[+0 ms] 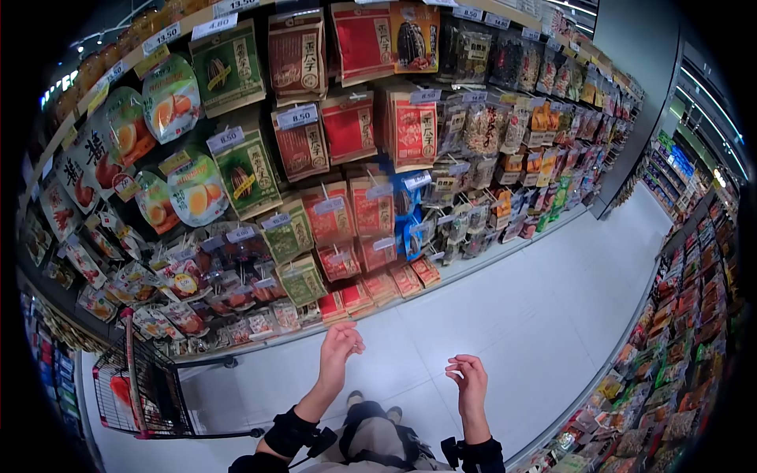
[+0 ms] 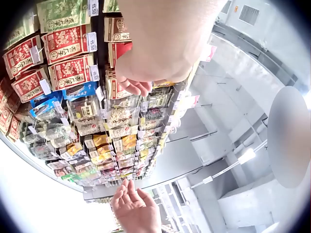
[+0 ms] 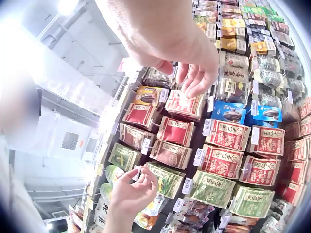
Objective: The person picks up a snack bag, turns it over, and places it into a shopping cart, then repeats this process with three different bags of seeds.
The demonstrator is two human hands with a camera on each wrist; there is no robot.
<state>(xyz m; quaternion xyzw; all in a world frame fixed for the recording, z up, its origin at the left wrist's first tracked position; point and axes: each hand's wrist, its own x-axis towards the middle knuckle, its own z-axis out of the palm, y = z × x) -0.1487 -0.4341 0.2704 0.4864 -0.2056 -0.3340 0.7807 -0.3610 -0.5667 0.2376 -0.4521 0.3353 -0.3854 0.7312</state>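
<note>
My left hand (image 1: 339,351) is held out in front of me with its fingers loosely bent and nothing in them. To its right, over the aisle floor, my right hand (image 1: 471,383) is raised with relaxed, slightly bent fingers, also holding nothing. Nearest the left hand in the head view are red snack packets (image 1: 356,298) along the bottom of the shelf. Above them hang red melon-seed bags (image 1: 329,211) and green bags (image 1: 288,230) on hooks. In the right wrist view the right hand (image 3: 170,41) overlaps hanging packets, and the left hand (image 3: 134,191) shows lower down.
A shopping cart (image 1: 131,378) with a red item (image 1: 121,390) inside stands at my left, beside the shelf. Pale floor tiles (image 1: 536,307) run along the aisle. Another packed shelf (image 1: 670,355) lines the right side. Price tags (image 1: 297,117) stick out from the hooks.
</note>
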